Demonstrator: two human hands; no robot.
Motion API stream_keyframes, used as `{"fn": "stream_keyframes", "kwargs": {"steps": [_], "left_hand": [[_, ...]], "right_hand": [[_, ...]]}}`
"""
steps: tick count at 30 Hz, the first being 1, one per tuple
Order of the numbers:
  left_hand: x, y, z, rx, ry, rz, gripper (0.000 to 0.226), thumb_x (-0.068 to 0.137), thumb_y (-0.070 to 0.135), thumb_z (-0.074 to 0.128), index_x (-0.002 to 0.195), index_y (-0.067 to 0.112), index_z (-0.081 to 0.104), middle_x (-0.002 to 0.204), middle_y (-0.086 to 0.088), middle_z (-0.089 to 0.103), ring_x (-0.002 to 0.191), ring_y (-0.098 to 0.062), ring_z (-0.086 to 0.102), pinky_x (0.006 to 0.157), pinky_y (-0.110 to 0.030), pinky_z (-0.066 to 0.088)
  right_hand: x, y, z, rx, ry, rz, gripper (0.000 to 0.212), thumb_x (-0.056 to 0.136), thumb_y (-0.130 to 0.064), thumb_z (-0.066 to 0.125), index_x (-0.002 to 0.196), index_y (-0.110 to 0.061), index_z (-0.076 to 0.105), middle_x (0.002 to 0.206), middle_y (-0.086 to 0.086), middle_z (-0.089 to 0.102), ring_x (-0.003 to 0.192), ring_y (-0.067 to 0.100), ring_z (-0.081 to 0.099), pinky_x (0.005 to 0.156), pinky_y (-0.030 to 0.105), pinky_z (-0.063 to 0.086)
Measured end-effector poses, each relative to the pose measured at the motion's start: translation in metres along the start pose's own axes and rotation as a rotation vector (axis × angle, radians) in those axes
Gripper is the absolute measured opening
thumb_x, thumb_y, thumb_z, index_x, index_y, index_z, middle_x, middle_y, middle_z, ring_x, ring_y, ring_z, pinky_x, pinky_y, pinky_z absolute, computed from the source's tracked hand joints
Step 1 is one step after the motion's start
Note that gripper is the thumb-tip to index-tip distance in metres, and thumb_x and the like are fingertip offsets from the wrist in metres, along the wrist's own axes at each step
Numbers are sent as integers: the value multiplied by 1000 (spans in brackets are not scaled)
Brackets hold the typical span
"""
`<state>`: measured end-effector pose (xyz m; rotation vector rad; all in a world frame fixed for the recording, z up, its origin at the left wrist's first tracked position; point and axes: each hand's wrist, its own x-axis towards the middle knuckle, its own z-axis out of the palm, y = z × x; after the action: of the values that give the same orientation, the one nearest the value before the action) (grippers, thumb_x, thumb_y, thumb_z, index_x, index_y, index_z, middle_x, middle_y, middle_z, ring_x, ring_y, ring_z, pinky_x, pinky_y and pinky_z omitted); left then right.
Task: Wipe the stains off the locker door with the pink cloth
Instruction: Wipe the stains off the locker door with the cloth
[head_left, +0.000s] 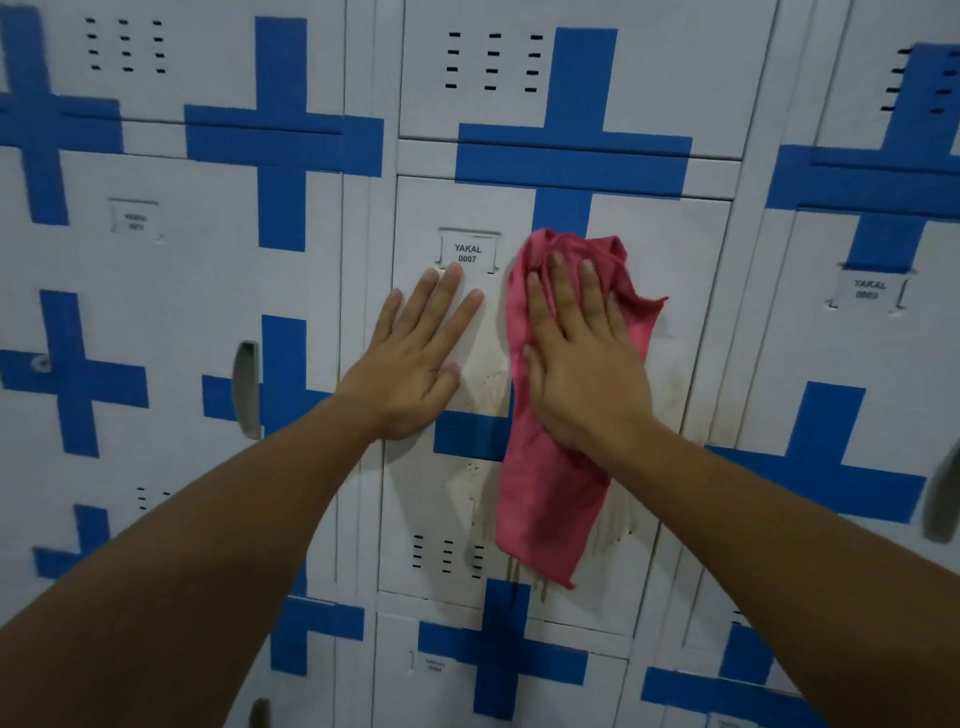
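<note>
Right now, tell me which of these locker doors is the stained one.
The locker door labelled YAKAL 0007, under both hands. Brownish stains and drips mark its middle and lower part; the neighbouring doors look clean. The right hand presses the pink cloth against it.

Both arms reach forward, left hand (415, 364) and right hand (582, 358) flat, fingers (558, 280) extended.

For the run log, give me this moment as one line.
right hand flat on pink cloth | left hand braces locker door | stains remain

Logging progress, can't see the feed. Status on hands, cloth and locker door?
Right hand flat, pressing pink cloth on locker door. Left hand flat, bracing door. Stains remain. Nothing obstructing.
</note>
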<state>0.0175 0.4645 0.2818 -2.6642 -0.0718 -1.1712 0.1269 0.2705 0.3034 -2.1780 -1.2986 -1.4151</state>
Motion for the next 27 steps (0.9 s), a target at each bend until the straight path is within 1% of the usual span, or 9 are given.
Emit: {"fn": "stream_keyframes", "kwargs": {"steps": [3, 7, 10, 14, 18, 21, 23, 25, 27], "left_hand": [[-1, 0, -9, -18, -65, 14, 86, 85, 30, 26, 160, 23, -15, 165, -2, -29, 152, -19, -30, 124, -46, -17], [2, 2, -15, 49, -161, -6, 99, 87, 21, 44, 155, 26, -29, 159, -2, -42, 146, -20, -41, 120, -45, -25], [8, 8, -23, 123, -324, -53, 124, 81, 18, 61, 142, 28, -47, 147, -3, -57, 136, -23, -54, 113, -46, -33], [9, 14, -31, 173, -407, -89, 136, 71, 7, 65, 137, 25, -53, 141, -5, -63, 131, -27, -57, 112, -50, -33], [7, 11, -34, 231, -404, -59, 134, 69, 2, 62, 139, 21, -51, 142, -8, -62, 133, -29, -56, 114, -51, -29], [6, 9, -34, 254, -410, -43, 134, 72, 3, 64, 138, 19, -52, 143, -10, -61, 134, -31, -55, 116, -52, -27], [4, 9, -33, 259, -398, -50, 136, 72, 2, 65, 137, 19, -53, 142, -10, -61, 133, -31, -56, 114, -52, -29], [4, 9, -33, 263, -396, -44, 137, 70, -1, 65, 138, 19, -52, 143, -9, -60, 132, -30, -56, 112, -51, -30], [4, 10, -32, 254, -382, -47, 139, 67, -3, 65, 140, 21, -50, 144, -9, -59, 133, -29, -56, 112, -50, -30]], "right_hand": [[-13, 0, 8, -46, -53, -215, 75, 94, -21, 47, 159, -15, 10, 165, 7, -1, 153, 30, -3, 122, 44, -7], [-25, 27, 1, -214, -187, -517, 83, 89, -12, 53, 158, -19, 8, 162, 6, -3, 151, 29, -2, 122, 43, -12], [-12, 38, -18, -237, -184, -431, 88, 89, -7, 59, 158, -21, 5, 163, 6, -2, 151, 29, -1, 120, 46, -3], [2, 4, -20, -180, -152, -232, 96, 89, 4, 52, 157, -14, -13, 164, 11, -17, 151, 32, -15, 118, 42, -12], [-17, -22, -1, -136, -175, -328, 95, 89, 2, 49, 156, -13, -16, 164, 13, -17, 151, 33, -14, 120, 45, -9], [-44, -22, 17, -183, -342, -548, 84, 94, -11, 57, 158, -11, 2, 165, 15, 0, 152, 36, -1, 122, 54, 12], [-43, -12, 14, -212, -362, -644, 86, 88, -12, 67, 157, -13, 16, 164, 13, 13, 151, 35, 11, 120, 55, 17], [-30, -4, 5, -219, -314, -611, 86, 90, -10, 64, 158, -17, 12, 165, 11, 10, 152, 33, 9, 121, 52, 11], [-15, -7, -5, -190, -267, -458, 83, 96, -12, 54, 159, -18, -1, 166, 11, -1, 152, 32, 0, 123, 47, 4]]}}
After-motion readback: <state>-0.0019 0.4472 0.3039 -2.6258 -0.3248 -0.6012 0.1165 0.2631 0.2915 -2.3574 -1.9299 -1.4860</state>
